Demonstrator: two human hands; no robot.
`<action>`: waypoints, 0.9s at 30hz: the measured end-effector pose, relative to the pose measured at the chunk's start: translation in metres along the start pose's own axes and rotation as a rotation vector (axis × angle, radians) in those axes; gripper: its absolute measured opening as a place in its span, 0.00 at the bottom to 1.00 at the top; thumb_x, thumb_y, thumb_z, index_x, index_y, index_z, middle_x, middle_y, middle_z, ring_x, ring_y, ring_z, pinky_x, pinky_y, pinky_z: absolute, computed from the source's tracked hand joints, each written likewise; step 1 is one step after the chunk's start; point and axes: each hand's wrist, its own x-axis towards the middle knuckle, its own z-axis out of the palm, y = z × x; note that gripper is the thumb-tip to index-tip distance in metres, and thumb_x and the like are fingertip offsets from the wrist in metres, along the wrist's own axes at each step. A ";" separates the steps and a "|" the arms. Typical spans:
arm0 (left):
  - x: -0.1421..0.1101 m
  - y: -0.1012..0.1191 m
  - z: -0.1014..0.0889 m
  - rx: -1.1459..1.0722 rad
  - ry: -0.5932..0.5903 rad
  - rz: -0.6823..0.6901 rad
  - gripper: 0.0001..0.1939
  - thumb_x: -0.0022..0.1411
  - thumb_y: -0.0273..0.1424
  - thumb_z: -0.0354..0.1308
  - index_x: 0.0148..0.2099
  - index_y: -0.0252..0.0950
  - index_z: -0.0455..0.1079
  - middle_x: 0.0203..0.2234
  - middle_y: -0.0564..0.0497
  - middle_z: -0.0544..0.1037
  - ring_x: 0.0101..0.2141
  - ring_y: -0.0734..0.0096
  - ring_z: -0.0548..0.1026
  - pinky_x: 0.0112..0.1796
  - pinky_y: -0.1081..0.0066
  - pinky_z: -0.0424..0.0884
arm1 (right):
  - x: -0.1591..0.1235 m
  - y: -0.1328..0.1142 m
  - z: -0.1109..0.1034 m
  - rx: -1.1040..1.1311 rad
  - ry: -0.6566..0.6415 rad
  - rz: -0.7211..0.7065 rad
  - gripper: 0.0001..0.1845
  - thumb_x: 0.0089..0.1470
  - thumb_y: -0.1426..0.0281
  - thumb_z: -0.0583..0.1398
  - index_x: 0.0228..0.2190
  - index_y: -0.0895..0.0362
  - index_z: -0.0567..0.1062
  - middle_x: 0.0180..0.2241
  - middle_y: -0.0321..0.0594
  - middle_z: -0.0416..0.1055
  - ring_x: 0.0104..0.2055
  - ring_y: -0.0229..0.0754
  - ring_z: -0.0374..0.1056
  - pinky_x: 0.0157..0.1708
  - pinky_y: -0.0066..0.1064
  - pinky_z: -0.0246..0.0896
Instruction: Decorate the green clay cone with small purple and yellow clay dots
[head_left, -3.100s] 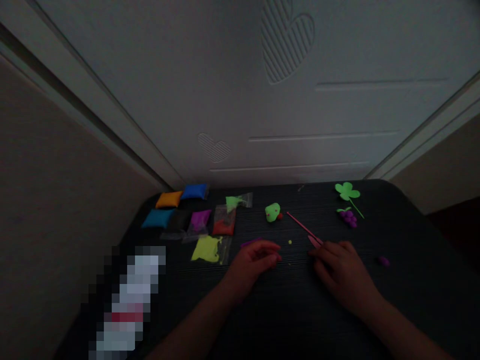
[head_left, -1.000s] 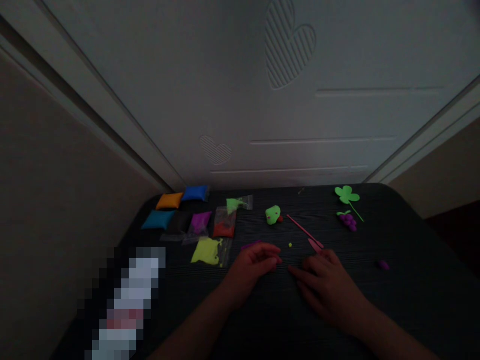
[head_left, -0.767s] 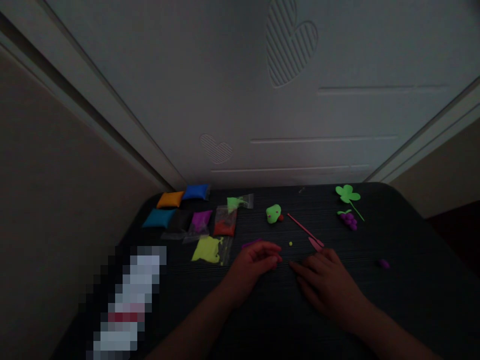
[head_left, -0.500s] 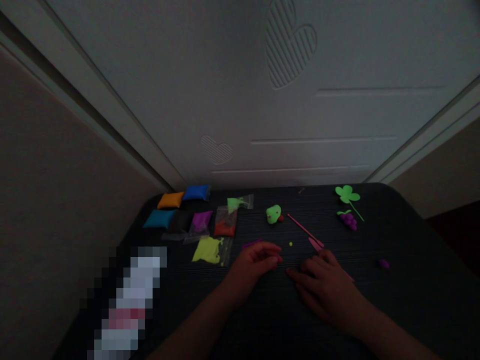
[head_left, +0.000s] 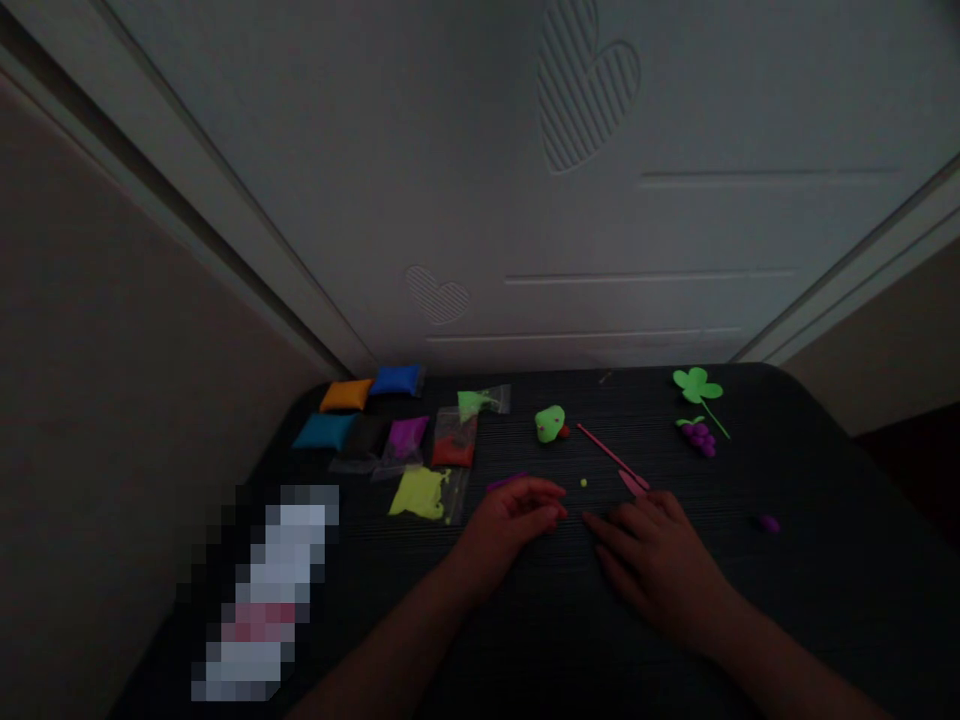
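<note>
My left hand point(head_left: 510, 525) rests on the dark table with its fingers curled toward the thumb. Whatever lies between those fingertips is too dark to make out. To its right, my right hand point(head_left: 649, 545) lies low and palm down, index finger stretched out. A tiny yellow ball point(head_left: 583, 483) sits just beyond that fingertip. Pink modelling tools, a thin stick point(head_left: 607, 453) and a flat blade point(head_left: 634, 484), reach out beside the right hand's knuckles. Behind the left hand shows part of a purple tool point(head_left: 506, 482). Farther back stands a light green clay piece point(head_left: 550, 424) with a red ball point(head_left: 565, 432) touching it.
At the left lie several clay packets, among them yellow point(head_left: 418, 494), red point(head_left: 454, 452), orange point(head_left: 345, 395) and blue point(head_left: 397, 380). A green clay clover point(head_left: 697, 385), purple grapes point(head_left: 699, 438) and a purple lump point(head_left: 769, 523) are at the right. A white door point(head_left: 465, 200) stands behind the table.
The view has shifted slightly. My right hand has moved a little away from me, its index fingertip now closer to the yellow ball. My left hand stays curled in nearly the same place.
</note>
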 end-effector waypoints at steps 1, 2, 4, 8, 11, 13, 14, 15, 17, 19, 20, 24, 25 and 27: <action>0.000 0.000 0.000 -0.002 -0.001 0.001 0.11 0.50 0.29 0.59 0.38 0.38 0.70 0.28 0.54 0.75 0.30 0.76 0.69 0.34 0.74 0.62 | 0.000 0.000 0.000 -0.001 -0.003 -0.007 0.18 0.56 0.68 0.49 0.49 0.52 0.65 0.34 0.40 0.65 0.38 0.43 0.59 0.43 0.43 0.44; 0.000 0.000 0.000 -0.004 -0.001 0.002 0.11 0.50 0.29 0.59 0.39 0.38 0.70 0.28 0.54 0.75 0.30 0.76 0.69 0.34 0.73 0.62 | 0.000 0.000 0.000 -0.001 -0.009 -0.019 0.18 0.56 0.67 0.49 0.48 0.50 0.65 0.33 0.39 0.65 0.38 0.42 0.59 0.43 0.43 0.44; 0.000 0.000 -0.001 -0.005 0.001 0.003 0.11 0.50 0.29 0.59 0.39 0.37 0.70 0.28 0.53 0.75 0.30 0.75 0.69 0.35 0.73 0.62 | -0.001 0.000 0.000 0.000 -0.019 -0.041 0.17 0.56 0.66 0.50 0.48 0.47 0.65 0.33 0.37 0.65 0.37 0.41 0.59 0.43 0.42 0.45; 0.001 0.000 0.000 -0.008 -0.004 -0.004 0.10 0.50 0.29 0.60 0.38 0.37 0.70 0.28 0.54 0.75 0.29 0.76 0.68 0.35 0.73 0.62 | 0.000 -0.001 0.001 -0.019 -0.003 -0.011 0.18 0.57 0.67 0.49 0.49 0.51 0.64 0.34 0.39 0.66 0.38 0.43 0.58 0.42 0.44 0.44; 0.001 0.000 0.000 -0.014 -0.006 -0.007 0.10 0.50 0.29 0.59 0.38 0.37 0.70 0.28 0.54 0.75 0.29 0.76 0.68 0.35 0.73 0.62 | 0.000 -0.002 0.001 -0.031 -0.001 -0.007 0.19 0.57 0.67 0.48 0.49 0.52 0.64 0.34 0.40 0.66 0.38 0.44 0.58 0.43 0.45 0.43; 0.001 0.000 0.000 -0.016 -0.007 -0.006 0.10 0.51 0.29 0.59 0.38 0.37 0.70 0.28 0.54 0.75 0.29 0.76 0.68 0.34 0.73 0.62 | -0.001 -0.003 0.001 -0.028 -0.012 -0.035 0.18 0.56 0.66 0.50 0.49 0.49 0.64 0.34 0.38 0.66 0.37 0.42 0.58 0.43 0.44 0.43; 0.001 0.000 0.000 -0.017 -0.008 -0.005 0.10 0.51 0.29 0.59 0.38 0.37 0.70 0.28 0.54 0.75 0.29 0.76 0.68 0.34 0.73 0.62 | -0.001 -0.003 0.001 -0.026 -0.016 -0.046 0.18 0.56 0.66 0.50 0.49 0.47 0.64 0.34 0.37 0.66 0.36 0.42 0.58 0.43 0.43 0.44; 0.001 0.000 0.000 -0.019 -0.009 -0.004 0.10 0.50 0.29 0.59 0.38 0.37 0.70 0.28 0.54 0.74 0.29 0.77 0.68 0.34 0.73 0.62 | -0.001 -0.003 0.001 -0.025 -0.018 -0.050 0.18 0.55 0.66 0.50 0.48 0.46 0.65 0.33 0.37 0.66 0.36 0.41 0.59 0.43 0.43 0.44; 0.001 0.000 0.000 -0.024 -0.010 -0.002 0.10 0.50 0.29 0.60 0.38 0.37 0.70 0.28 0.54 0.74 0.29 0.77 0.68 0.34 0.73 0.62 | 0.000 -0.001 0.002 -0.030 -0.009 -0.033 0.18 0.56 0.66 0.50 0.48 0.47 0.65 0.33 0.38 0.66 0.36 0.42 0.58 0.43 0.43 0.43; 0.002 -0.001 0.000 -0.028 -0.009 -0.004 0.10 0.50 0.29 0.60 0.38 0.37 0.70 0.28 0.54 0.74 0.29 0.77 0.68 0.34 0.73 0.61 | 0.000 0.002 0.002 -0.038 0.006 -0.002 0.18 0.56 0.66 0.49 0.49 0.50 0.65 0.33 0.39 0.66 0.38 0.43 0.58 0.43 0.44 0.43; 0.002 -0.001 0.000 -0.029 -0.009 -0.006 0.10 0.50 0.29 0.60 0.38 0.37 0.70 0.28 0.54 0.74 0.29 0.77 0.68 0.34 0.73 0.61 | 0.001 0.003 0.003 -0.041 0.012 0.006 0.18 0.56 0.66 0.49 0.49 0.51 0.65 0.34 0.40 0.66 0.38 0.44 0.58 0.43 0.44 0.43; 0.002 -0.001 0.000 -0.041 -0.015 -0.010 0.10 0.50 0.28 0.60 0.38 0.38 0.70 0.28 0.55 0.74 0.28 0.78 0.67 0.33 0.74 0.61 | 0.000 0.003 0.004 -0.029 -0.003 -0.032 0.17 0.55 0.64 0.50 0.48 0.46 0.65 0.34 0.37 0.66 0.37 0.42 0.59 0.43 0.43 0.44; 0.002 -0.001 0.000 -0.045 -0.018 -0.010 0.10 0.50 0.28 0.60 0.38 0.38 0.70 0.28 0.55 0.74 0.28 0.79 0.67 0.33 0.74 0.61 | 0.000 0.003 0.003 -0.026 -0.006 -0.038 0.17 0.55 0.64 0.50 0.47 0.45 0.65 0.34 0.36 0.66 0.36 0.41 0.59 0.43 0.42 0.44; 0.002 0.000 0.000 -0.047 -0.021 -0.008 0.09 0.51 0.28 0.60 0.38 0.38 0.70 0.28 0.55 0.74 0.28 0.79 0.67 0.34 0.74 0.61 | 0.000 0.003 0.003 -0.027 0.004 -0.022 0.17 0.56 0.64 0.50 0.48 0.46 0.65 0.34 0.37 0.66 0.37 0.42 0.59 0.43 0.43 0.44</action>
